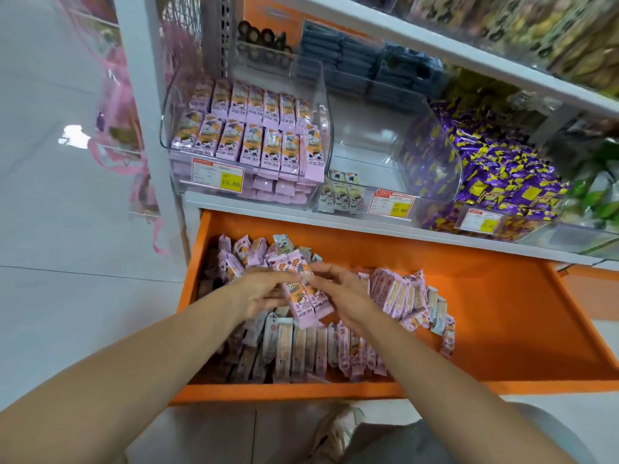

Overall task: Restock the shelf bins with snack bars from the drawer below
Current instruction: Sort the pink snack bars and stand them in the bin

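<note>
The orange drawer [469, 296] stands pulled open, with pink-wrapped snack bars [301, 353] heaped and rowed in its left half. Over that heap the left hand [264, 291] and right hand [345, 293] hold a tilted bundle of pink bars [306, 298]. Above the drawer's left end, a clear bin [318, 82] is packed with upright pink bars. Above its middle, a second bin [368, 155] holds only a few pale bars [340, 194].

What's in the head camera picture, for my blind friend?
The left hand and right hand hold pink-wrapped snack bars over an open orange drawer of more. Above, one clear plastic bin is full, the next bin nearly empty.
</note>
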The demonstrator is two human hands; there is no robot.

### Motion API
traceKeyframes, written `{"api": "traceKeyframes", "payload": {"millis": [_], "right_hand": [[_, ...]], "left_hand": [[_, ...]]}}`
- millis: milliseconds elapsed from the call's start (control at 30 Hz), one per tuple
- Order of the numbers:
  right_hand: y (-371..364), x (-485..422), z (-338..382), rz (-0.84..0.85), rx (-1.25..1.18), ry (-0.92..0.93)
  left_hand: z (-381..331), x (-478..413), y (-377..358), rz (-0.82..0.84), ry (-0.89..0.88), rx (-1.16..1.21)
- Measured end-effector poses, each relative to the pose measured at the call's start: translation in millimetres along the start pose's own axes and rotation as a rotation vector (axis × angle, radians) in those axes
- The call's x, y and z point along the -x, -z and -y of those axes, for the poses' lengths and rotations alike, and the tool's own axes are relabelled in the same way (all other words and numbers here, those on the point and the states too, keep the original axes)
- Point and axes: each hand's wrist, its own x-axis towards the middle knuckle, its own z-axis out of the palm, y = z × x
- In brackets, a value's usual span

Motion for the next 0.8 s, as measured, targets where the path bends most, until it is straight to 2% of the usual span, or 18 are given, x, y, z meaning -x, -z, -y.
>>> {"api": "traceKeyframes", "payload": {"millis": [167,433,567,800], "right_hand": [[-15.5,10.9,11.1,0.061,0.037,0.056],[-38.4,41.6,43.0,0.104,0.425,0.287],[-57.6,52.7,48.9,-0.030,0.602,0.424],[-81.8,54.9,74.2,-0.188,0.581,0.659]], "left_hand": [[-9.1,14.6,16.3,-0.043,-0.030,0.033],[-43.1,48.4,27.7,-0.099,-0.163,0.074],[-57.7,64.5,27.9,-0.102,-0.226,0.082],[-87.2,85.4,28.3,-0.085,-0.324,0.135]]}}
